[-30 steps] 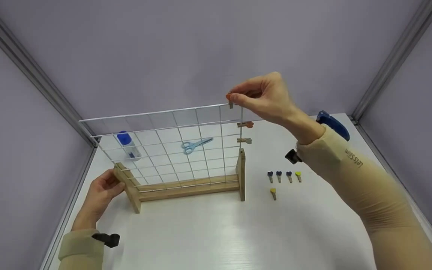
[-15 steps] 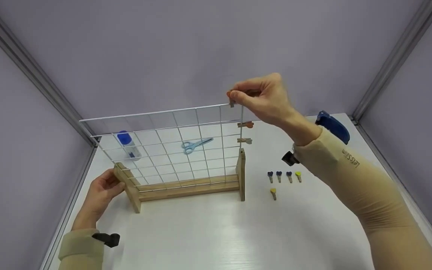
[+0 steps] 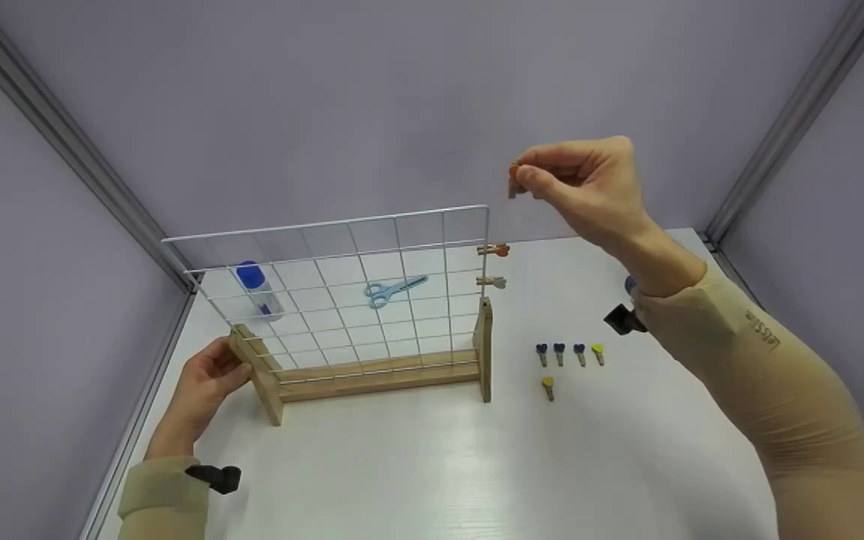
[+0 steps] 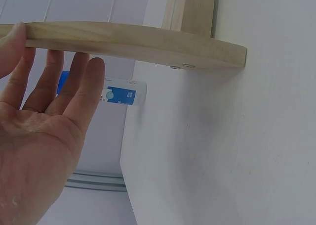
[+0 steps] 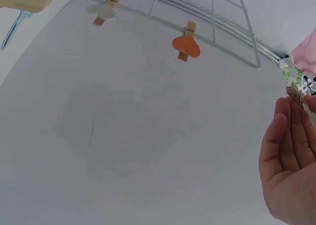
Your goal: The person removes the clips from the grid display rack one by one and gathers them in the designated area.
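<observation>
Clothespin [image 3: 512, 190] is pinched in the right hand [image 3: 589, 180], fingers clamped on it against the thumb, in mid-air off the top right corner of the wire grid [image 3: 396, 217], not touching it. Pale wood body, orange head; head partly covered, so its outline can't be read.

Grid: thin white wire, rectangular mesh, rounded corner. Wooden stand [image 3: 379, 382] is smooth and lightly grained, two flat end pieces joined by a low bar. Left end piece [image 3: 264, 379] is gripped by the left hand [image 3: 203, 386], thumb on one face, fingers on the other; its edge is seen curved in the left wrist view.

Edges: gap is left between pin and grid corner. Broad bare strip of white table [image 3: 432, 465] is left in front of the stand. Back is bounded by a plain grey wall [image 3: 327, 112].

On the grid's right side wire, an orange pin [image 3: 493, 250] is clipped above a grey pin [image 3: 491, 282]. Right of the stand, three dark blue pins [image 3: 559, 354] and two yellow pins [image 3: 598, 354] are laid loose. Behind the mesh: light blue scissors [image 3: 396, 291], blue-capped bottle [image 3: 261, 292]. Blue object [image 3: 630, 284] is mostly hidden by the right forearm [image 3: 661, 262].
</observation>
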`<action>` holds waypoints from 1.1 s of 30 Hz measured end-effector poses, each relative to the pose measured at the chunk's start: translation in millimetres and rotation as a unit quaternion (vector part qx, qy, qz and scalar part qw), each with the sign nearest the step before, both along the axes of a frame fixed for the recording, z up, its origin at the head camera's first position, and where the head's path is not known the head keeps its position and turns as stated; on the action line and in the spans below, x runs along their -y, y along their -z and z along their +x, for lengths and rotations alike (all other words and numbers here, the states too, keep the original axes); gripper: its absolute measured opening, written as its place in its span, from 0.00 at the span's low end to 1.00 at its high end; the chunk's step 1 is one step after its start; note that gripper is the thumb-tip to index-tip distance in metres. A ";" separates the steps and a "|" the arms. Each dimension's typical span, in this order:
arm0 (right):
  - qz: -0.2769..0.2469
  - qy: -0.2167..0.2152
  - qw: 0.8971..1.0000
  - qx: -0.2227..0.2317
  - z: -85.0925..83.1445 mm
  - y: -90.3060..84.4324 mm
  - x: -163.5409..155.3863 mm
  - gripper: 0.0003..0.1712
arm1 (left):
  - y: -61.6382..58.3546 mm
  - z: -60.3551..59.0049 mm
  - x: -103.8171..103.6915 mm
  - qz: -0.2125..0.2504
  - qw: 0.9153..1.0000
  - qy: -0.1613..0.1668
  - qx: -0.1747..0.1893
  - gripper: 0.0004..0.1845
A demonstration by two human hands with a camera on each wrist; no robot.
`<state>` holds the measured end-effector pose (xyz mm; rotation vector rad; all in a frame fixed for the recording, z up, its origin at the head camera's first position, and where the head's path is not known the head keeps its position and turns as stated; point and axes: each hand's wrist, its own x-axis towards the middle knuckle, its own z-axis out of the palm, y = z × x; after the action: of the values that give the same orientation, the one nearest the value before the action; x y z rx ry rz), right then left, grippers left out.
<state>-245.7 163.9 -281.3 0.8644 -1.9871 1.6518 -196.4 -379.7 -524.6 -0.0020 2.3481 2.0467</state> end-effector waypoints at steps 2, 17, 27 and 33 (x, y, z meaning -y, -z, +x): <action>0.007 0.008 1.000 0.004 1.5 4.2 -9.1 0.06 | -0.5 0.0 0.0 -0.004 1.000 -0.003 0.003 0.26; 0.044 0.073 0.979 0.187 25.2 100.4 -96.2 0.11 | 1.1 4.0 -2.7 -0.018 1.000 -0.004 -0.001 0.27; 0.154 0.100 0.909 0.375 46.7 212.8 -118.1 0.17 | 0.5 5.6 -2.9 -0.022 1.000 -0.005 0.000 0.28; 0.197 0.109 0.867 0.445 51.2 250.4 -110.8 0.21 | 0.4 5.7 -2.6 -0.009 1.000 -0.015 0.006 0.28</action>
<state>-194.5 274.8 -531.7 -0.1090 -2.9644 1.6835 -190.7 -377.1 -525.1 -0.0492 2.3739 2.0312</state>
